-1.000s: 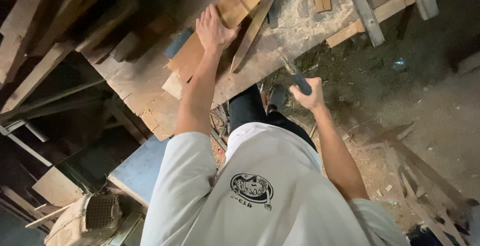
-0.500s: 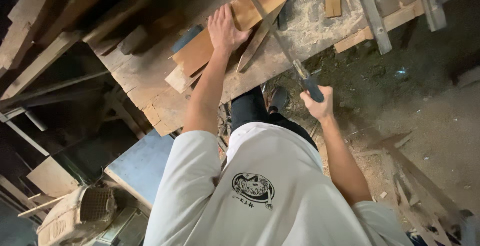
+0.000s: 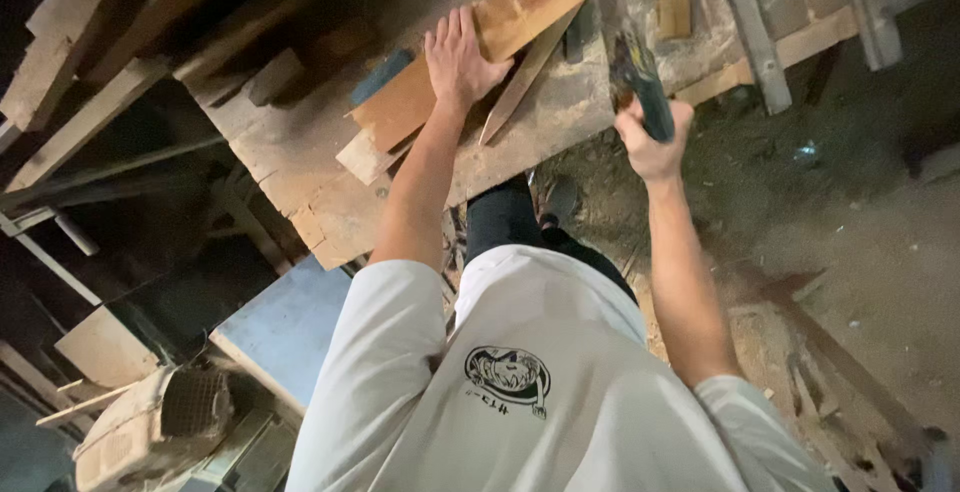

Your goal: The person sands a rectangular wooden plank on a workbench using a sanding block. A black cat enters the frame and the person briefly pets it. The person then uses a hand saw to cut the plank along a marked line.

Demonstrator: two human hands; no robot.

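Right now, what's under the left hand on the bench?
The left hand lies flat on an orange-brown board, which rests on the dusty workbench over a paler plank. The hand covers the board's surface beneath the palm.

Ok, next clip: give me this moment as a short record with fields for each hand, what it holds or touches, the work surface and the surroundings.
left hand: left hand pressed flat, fingers spread, on the wooden board
right hand: right hand gripped around the dark handle of a hand tool, its blade raised
work surface: worn wooden workbench, dusty
beside the board: narrow pointed wood strip
surroundings: timber offcuts stacked at left, blue panel below the bench
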